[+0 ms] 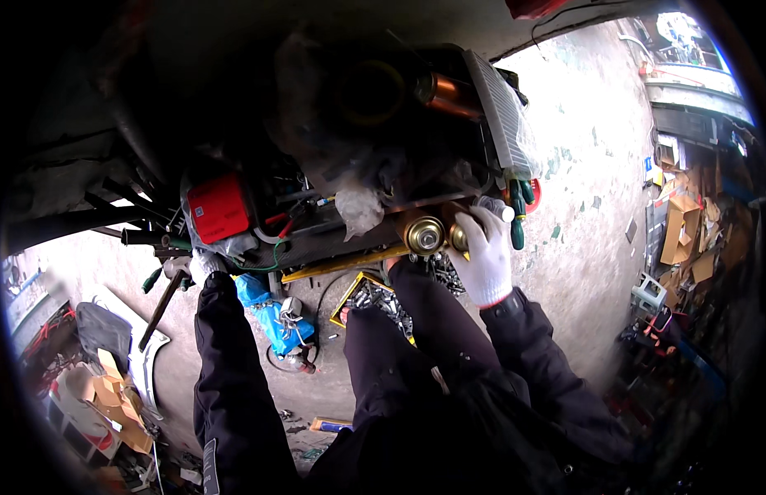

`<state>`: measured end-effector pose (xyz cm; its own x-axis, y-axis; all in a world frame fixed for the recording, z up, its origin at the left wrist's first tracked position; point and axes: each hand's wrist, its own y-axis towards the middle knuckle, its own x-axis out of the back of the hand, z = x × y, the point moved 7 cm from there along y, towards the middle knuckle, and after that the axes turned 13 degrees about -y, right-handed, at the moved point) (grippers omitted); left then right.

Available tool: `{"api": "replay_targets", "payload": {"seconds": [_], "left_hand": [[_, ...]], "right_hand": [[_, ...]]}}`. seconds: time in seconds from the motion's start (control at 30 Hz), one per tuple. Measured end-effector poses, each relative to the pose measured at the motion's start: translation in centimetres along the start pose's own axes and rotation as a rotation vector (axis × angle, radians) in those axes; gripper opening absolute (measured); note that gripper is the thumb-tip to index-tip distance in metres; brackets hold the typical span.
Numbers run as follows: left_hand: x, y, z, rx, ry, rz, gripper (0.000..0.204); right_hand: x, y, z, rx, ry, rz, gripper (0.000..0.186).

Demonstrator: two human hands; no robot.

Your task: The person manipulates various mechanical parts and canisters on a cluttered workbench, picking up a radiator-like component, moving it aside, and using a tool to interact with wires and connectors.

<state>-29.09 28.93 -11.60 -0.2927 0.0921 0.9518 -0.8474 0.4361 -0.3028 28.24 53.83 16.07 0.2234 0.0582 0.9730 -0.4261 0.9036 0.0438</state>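
Observation:
My right hand, in a white knit glove, curls its fingers over a metal can with a gold-coloured end on the front of the rack. Just left of it lies a second can, its round gold end facing me. A clear-sided cylinder with a white cap sits by my right fingers. My left hand, also gloved, is at the rack's left front corner, below a red box; its fingers are mostly hidden. Beside it hangs a hammer with a dark handle.
Green-handled tools hang at the rack's right end. Pliers with red grips lie on the rack. Below, a yellow-edged bin holds metal parts near my legs, beside a blue bag. Cardboard boxes stand far right.

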Motion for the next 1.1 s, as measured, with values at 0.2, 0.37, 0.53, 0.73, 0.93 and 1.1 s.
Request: {"api": "replay_targets", "payload": {"seconds": [0.2, 0.37, 0.53, 0.73, 0.93, 1.1], "left_hand": [[-0.8, 0.9, 0.0, -0.063, 0.128, 0.042, 0.031], [-0.7, -0.7, -1.7, 0.060, -0.142, 0.027, 0.037], [2.4, -1.5, -0.8, 0.100, -0.142, -0.018, 0.040], [3.6, -3.5, -3.5, 0.163, -0.264, 0.025, 0.041], [3.3, -3.5, -4.6, 0.150, -0.228, -0.043, 0.032], [3.6, -4.0, -4.3, 0.086, -0.165, -0.032, 0.026]], "right_hand": [[-1.2, 0.3, -0.7, -0.039, 0.000, 0.073, 0.074], [3.2, 1.2, 0.6, -0.015, -0.062, 0.280, 0.076], [8.9, 8.0, 3.4, 0.139, -0.040, 0.135, 0.055], [0.8, 21.0, 6.5, 0.534, -0.792, -0.046, 0.030], [-3.5, 24.1, 4.6, 0.555, -0.756, 0.056, 0.022], [0.0, 21.9, 7.3, 0.517, -0.713, -0.072, 0.019]]}}
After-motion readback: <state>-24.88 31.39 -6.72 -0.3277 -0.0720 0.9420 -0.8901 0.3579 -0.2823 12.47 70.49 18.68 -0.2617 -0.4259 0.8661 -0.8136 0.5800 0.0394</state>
